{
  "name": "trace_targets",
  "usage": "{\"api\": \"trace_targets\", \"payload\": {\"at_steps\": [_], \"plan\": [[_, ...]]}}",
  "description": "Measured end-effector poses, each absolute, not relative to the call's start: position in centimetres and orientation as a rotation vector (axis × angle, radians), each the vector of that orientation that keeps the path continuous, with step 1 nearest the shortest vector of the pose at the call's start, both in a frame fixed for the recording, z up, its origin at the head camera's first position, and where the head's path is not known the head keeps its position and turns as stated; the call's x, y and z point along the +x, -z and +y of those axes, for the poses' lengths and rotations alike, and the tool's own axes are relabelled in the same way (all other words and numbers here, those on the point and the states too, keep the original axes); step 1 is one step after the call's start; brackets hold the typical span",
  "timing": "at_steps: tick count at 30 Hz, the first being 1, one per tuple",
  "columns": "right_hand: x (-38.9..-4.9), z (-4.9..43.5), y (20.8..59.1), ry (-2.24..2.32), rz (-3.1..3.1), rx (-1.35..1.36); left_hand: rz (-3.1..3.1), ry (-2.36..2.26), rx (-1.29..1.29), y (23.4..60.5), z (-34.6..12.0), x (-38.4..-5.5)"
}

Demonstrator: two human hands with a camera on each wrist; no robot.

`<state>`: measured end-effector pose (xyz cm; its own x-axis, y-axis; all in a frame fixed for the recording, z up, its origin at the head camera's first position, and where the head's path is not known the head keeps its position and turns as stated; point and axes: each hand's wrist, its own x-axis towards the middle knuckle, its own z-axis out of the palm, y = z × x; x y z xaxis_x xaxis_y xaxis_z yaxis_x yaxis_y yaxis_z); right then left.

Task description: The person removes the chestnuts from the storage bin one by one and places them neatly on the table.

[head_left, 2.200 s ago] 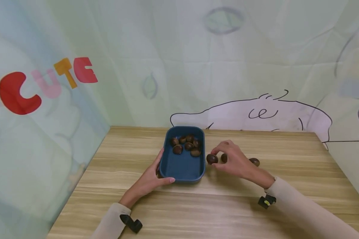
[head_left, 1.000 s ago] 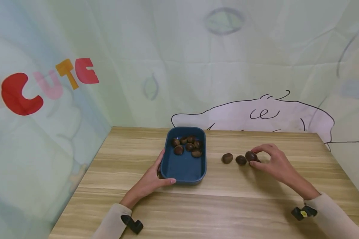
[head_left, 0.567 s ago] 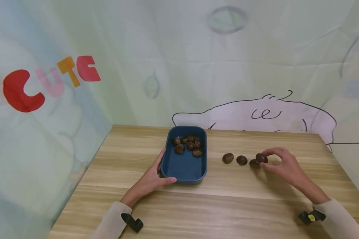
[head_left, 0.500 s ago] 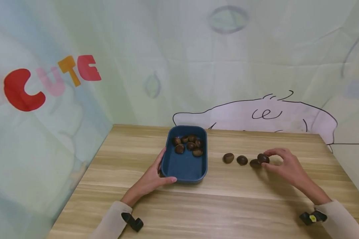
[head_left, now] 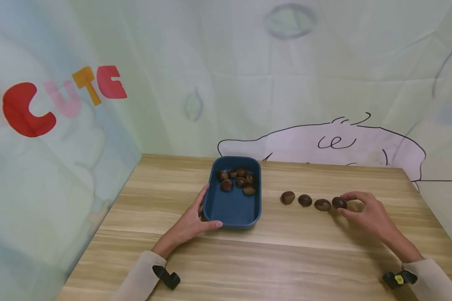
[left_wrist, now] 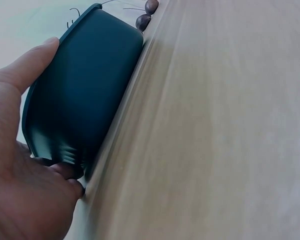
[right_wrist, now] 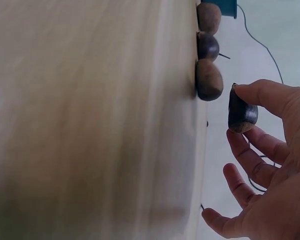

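A deep blue rectangular container (head_left: 231, 212) sits on the table with several brown chestnuts (head_left: 227, 185) gathered at its far end. My left hand (head_left: 188, 225) grips its near left corner, thumb over the front rim and fingers along the side wall. To the right, my right hand (head_left: 376, 217) pinches a dark chestnut (right_wrist: 242, 114) between thumb and fingertips, just above the table in the right wrist view. Left of it, three chestnuts lie in a row: one nearest the container (head_left: 288, 197), a middle one (head_left: 305, 200) and one beside the held chestnut (head_left: 322, 205).
The wood-grain table (head_left: 248, 263) ends at the back against a printed cloth backdrop (head_left: 165, 83) with cartoon shapes and coloured letters. Each sleeve bears a black wrist mount, one on the left (head_left: 166, 277) and one on the right (head_left: 399, 279).
My right hand has carried its chestnut from beside the container rightward past the row, then lowered it near the row's right end. My left hand has kept its hold on the container.
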<state>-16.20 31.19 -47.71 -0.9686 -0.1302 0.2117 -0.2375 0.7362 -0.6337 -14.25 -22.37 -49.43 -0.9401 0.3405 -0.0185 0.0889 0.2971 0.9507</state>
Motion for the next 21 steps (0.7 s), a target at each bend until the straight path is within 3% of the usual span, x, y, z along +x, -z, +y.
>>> {"api": "trace_targets", "payload": {"at_steps": [21], "plan": [[-15.8, 31.4, 49.0, -1.048, -2.835, 0.298, 2.351, -1.689, 0.375, 49.4, -22.4, -14.3]]}}
